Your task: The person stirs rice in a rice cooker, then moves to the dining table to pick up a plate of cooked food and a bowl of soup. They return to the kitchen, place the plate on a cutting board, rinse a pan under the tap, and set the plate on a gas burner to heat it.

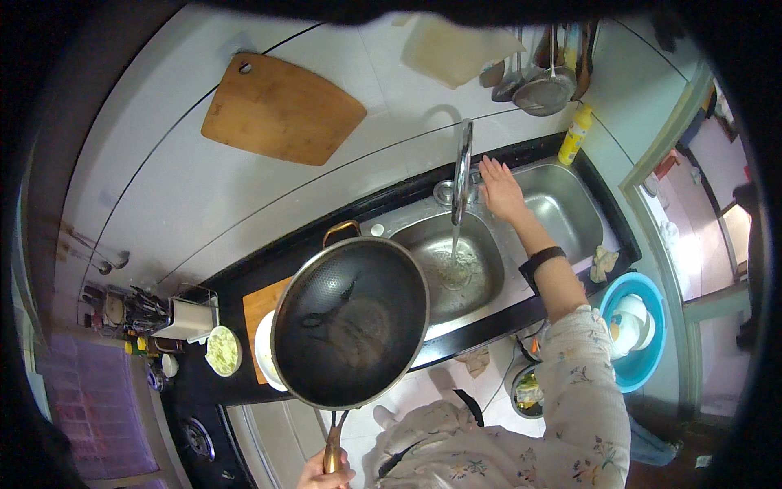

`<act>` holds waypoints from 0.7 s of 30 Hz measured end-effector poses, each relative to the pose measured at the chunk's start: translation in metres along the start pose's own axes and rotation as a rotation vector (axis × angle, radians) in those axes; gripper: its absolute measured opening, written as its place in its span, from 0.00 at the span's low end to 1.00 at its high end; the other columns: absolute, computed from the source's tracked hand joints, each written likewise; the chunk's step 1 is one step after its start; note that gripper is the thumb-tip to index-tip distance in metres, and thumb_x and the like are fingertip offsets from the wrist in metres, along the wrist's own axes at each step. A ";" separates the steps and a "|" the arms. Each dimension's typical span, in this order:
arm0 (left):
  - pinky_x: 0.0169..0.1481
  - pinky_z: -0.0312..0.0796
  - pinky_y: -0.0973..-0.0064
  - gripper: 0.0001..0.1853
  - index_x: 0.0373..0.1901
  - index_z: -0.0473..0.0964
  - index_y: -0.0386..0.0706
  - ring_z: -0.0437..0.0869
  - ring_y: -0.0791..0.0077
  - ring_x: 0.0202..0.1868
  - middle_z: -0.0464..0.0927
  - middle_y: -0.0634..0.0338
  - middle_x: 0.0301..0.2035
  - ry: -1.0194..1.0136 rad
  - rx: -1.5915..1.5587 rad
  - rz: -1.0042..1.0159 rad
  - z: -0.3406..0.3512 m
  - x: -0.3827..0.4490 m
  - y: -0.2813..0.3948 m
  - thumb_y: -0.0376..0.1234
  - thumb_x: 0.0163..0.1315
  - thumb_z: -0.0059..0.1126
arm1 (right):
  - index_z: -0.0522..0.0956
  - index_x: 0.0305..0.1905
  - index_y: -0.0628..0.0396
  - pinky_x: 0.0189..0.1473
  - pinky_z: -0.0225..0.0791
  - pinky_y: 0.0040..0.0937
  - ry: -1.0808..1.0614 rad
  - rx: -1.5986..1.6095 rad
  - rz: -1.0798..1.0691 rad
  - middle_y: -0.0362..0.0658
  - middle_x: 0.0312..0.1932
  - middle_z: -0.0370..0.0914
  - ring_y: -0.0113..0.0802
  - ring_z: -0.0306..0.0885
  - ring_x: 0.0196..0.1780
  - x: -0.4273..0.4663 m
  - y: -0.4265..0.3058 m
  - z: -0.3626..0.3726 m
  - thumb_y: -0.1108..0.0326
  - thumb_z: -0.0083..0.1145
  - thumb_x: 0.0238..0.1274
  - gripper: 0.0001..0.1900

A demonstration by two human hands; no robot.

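My left hand (pixel 324 472) is closed around the gold-coloured handle of a large dark wok (pixel 351 324) with a honeycomb-textured inside. The wok is held over the counter, overlapping the left rim of the sink, and partly hides a white bowl (pixel 266 351) and a wooden board (pixel 259 305). My right hand (pixel 501 189) is stretched out with fingers extended, just right of the chrome faucet (pixel 463 165); whether it touches the faucet's lever cannot be told. Water (pixel 455 241) runs from the spout into the left steel basin (pixel 470 293). A dark band is on my right wrist.
The right basin (pixel 559 202) lies beside a yellow bottle (pixel 575 136) and a cloth (pixel 603 264). A blue tub (pixel 657 342) holds white dishes. Shredded pale green vegetable fills a bowl (pixel 223 351) at left, near a gas burner (pixel 198 439). Utensils and a cutting board (pixel 284 110) hang on the wall.
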State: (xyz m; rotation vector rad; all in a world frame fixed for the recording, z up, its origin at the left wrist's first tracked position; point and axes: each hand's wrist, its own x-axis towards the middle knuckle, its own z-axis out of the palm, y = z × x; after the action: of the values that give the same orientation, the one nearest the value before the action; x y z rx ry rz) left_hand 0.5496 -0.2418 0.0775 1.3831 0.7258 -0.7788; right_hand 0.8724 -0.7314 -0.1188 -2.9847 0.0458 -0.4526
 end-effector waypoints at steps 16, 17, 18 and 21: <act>0.16 0.64 0.78 0.13 0.33 0.66 0.38 0.71 0.75 0.12 0.70 0.60 0.16 -0.040 0.192 0.047 0.019 0.030 0.008 0.21 0.48 0.59 | 0.59 0.65 0.62 0.68 0.50 0.44 0.097 0.266 0.188 0.58 0.66 0.57 0.53 0.55 0.69 -0.101 -0.001 0.043 0.61 0.52 0.61 0.30; 0.16 0.65 0.78 0.13 0.33 0.66 0.37 0.71 0.75 0.12 0.70 0.60 0.16 -0.068 0.231 0.062 0.021 0.037 0.008 0.21 0.48 0.59 | 0.63 0.63 0.61 0.64 0.56 0.45 0.089 0.295 0.220 0.60 0.62 0.65 0.54 0.62 0.65 -0.118 -0.012 0.047 0.59 0.51 0.63 0.27; 0.17 0.65 0.78 0.13 0.34 0.66 0.37 0.71 0.75 0.12 0.70 0.60 0.17 -0.092 0.304 0.013 0.023 0.047 0.009 0.21 0.50 0.59 | 0.69 0.57 0.61 0.58 0.61 0.46 -0.124 0.418 0.282 0.59 0.53 0.71 0.54 0.69 0.57 -0.135 -0.018 0.046 0.59 0.50 0.64 0.22; 0.20 0.65 0.79 0.10 0.34 0.64 0.40 0.72 0.78 0.15 0.68 0.65 0.18 -0.218 0.407 0.062 0.033 0.076 0.009 0.27 0.54 0.55 | 0.79 0.37 0.59 0.35 0.68 0.43 -0.395 0.537 -0.055 0.58 0.30 0.78 0.53 0.78 0.34 -0.196 -0.051 0.035 0.53 0.48 0.65 0.19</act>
State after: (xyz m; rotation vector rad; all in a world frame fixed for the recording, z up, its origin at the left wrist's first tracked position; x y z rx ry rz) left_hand 0.5998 -0.2790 0.0222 1.6420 0.3622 -1.0488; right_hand 0.6965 -0.6678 -0.2029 -2.4886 -0.1680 0.1167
